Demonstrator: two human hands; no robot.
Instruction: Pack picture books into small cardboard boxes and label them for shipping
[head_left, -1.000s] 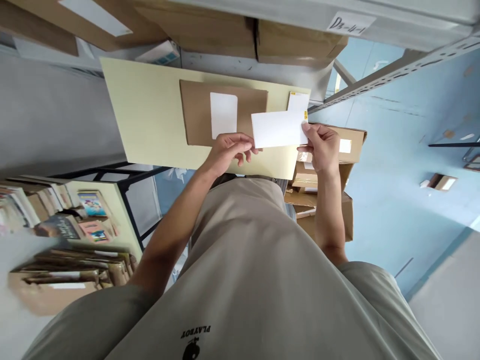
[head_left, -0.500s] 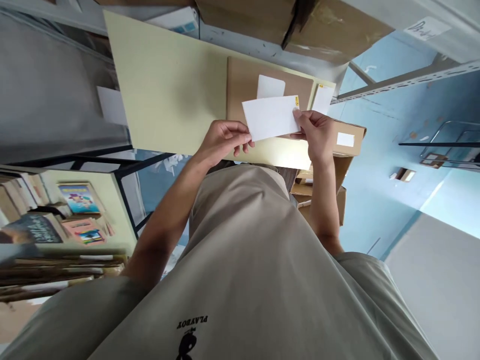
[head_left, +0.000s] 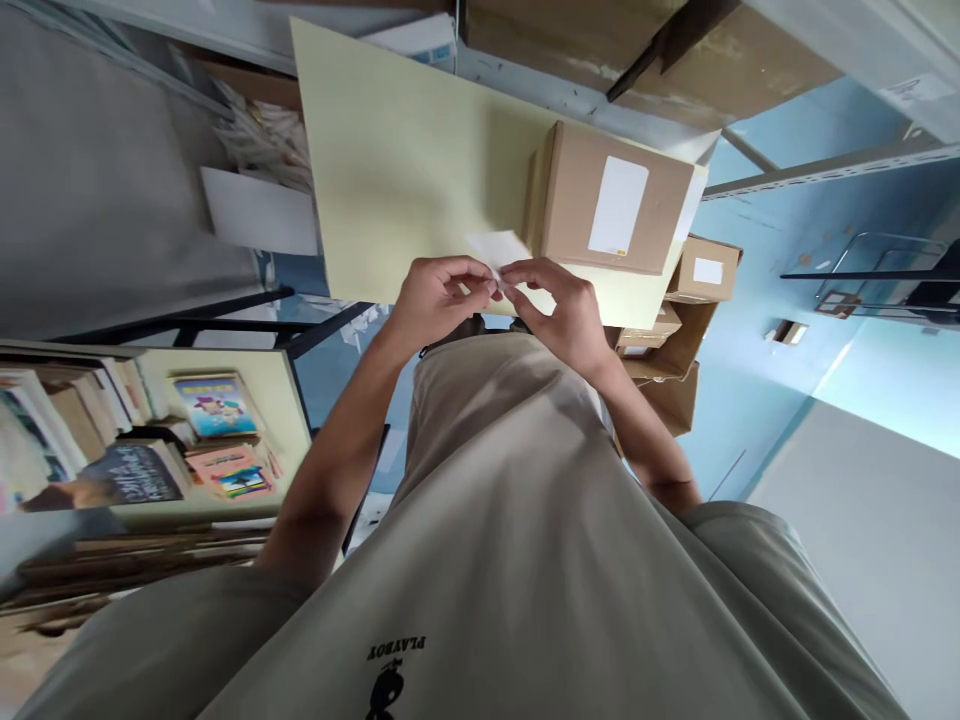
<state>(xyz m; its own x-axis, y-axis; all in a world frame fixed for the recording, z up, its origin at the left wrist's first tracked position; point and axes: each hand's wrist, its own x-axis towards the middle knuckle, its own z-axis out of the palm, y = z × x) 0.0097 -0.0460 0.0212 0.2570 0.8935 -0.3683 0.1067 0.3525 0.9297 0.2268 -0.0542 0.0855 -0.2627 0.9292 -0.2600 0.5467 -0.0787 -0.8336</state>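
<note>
Both hands meet in front of my waist, over the near edge of the pale yellow tabletop (head_left: 397, 170). My left hand (head_left: 442, 300) is closed in a pinch at the near corner of a white label (head_left: 499, 247). My right hand (head_left: 553, 305) pinches the same corner, its fingertips against those of the left. The label is blurred, and fingers cover its near end. Just beyond the right hand lies a brown cardboard box (head_left: 566, 215), with a white rectangular label (head_left: 619, 205) on its top that has a small yellow mark at one end.
More white paper (head_left: 691, 205) lies by the box's right side. Open cartons (head_left: 686, 330) stand below the table at right. Large cardboard boxes (head_left: 562, 45) line the far side. Books (head_left: 214, 405) fill a lower surface at left, and a metal shelf frame (head_left: 825, 165) runs along the right.
My hands have come together from opposite ends of a white label to one corner. A label with a yellow mark now shows on the box. The view has shifted.
</note>
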